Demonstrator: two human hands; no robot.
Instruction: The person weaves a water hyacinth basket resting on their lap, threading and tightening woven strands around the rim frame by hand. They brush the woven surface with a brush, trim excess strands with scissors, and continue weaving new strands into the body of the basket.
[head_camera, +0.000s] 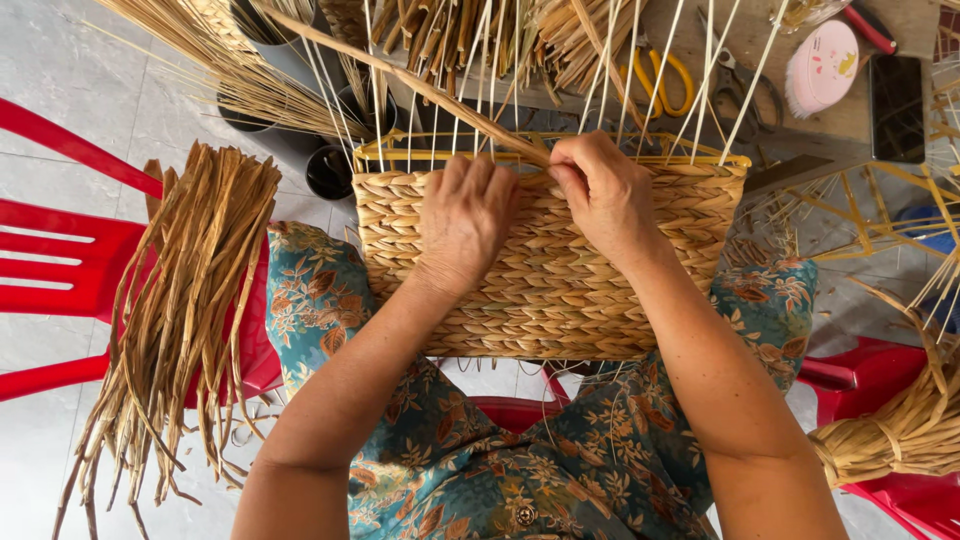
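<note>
1. Woven basket rests on lap, w/ white upright ribs.
2. Left hand lies flat on weave, fingers loosely curled, holding nothing.
3. Right hand fingers pinch straw strand at rim.

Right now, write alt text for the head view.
Two bare hands weave a straw strand into the top edge of a woven basket on a lap: left hand pressing, right hand pinching. Loose straw bundle drapes over a red chair.

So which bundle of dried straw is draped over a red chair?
The loose bundle left of the half-woven basket, hanging over the red chair. The tied bundle sits lower right.
</note>
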